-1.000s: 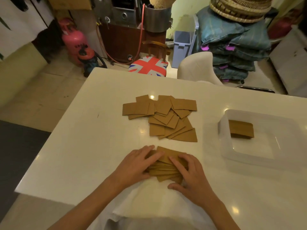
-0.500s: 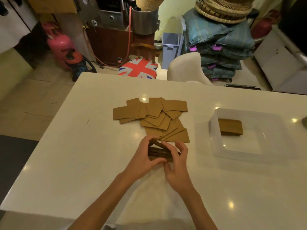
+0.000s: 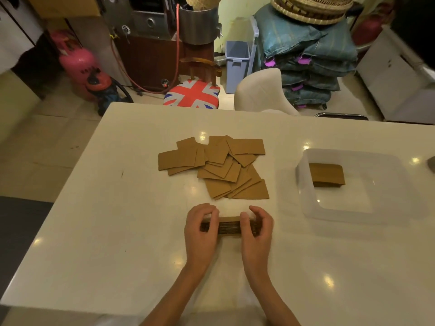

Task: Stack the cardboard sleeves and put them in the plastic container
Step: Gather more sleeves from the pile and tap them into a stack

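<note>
A stack of brown cardboard sleeves (image 3: pixel 229 227) stands on edge on the white table, held at both ends. My left hand (image 3: pixel 201 234) grips its left end, fingers curled over the top. My right hand (image 3: pixel 256 231) grips its right end the same way. Beyond the hands, several loose sleeves (image 3: pixel 220 164) lie fanned out flat in a heap. To the right stands the clear plastic container (image 3: pixel 348 212), with a small neat stack of sleeves (image 3: pixel 327 174) inside its far left part.
The white table (image 3: pixel 106 231) runs from the near edge to the far edge, where a cream chair (image 3: pixel 261 92) and a stool with a flag cushion (image 3: pixel 191 94) stand. A dark object (image 3: pixel 432 163) shows at the right border.
The sleeves I was gathering flat under both hands have been squared into one stack, turned on edge and set down on the table, my hands now at its two ends.
</note>
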### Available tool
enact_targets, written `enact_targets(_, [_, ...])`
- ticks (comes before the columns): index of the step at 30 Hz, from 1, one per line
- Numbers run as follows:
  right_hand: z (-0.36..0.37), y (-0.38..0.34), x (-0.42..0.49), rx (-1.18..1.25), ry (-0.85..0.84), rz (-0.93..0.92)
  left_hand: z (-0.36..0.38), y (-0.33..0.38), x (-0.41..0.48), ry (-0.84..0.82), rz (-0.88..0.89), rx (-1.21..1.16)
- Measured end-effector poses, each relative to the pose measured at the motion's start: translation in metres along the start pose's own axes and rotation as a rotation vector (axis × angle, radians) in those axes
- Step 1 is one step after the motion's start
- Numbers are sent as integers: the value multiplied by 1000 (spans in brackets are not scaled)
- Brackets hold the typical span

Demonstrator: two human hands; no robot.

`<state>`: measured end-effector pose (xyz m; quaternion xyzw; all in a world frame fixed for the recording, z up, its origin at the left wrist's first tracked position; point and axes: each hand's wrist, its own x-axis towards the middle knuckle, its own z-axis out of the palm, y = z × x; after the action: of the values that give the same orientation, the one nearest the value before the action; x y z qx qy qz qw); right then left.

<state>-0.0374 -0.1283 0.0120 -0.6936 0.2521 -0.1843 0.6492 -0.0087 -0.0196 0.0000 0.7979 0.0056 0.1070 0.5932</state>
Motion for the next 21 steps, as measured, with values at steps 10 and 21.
enact_targets(10, [-17,16,15,-609,-106,-701,14,20,9,-77,-183,-186])
enact_targets(21, [-10,3,-9,-102,21,-114,16,14,-24,-79,55,11])
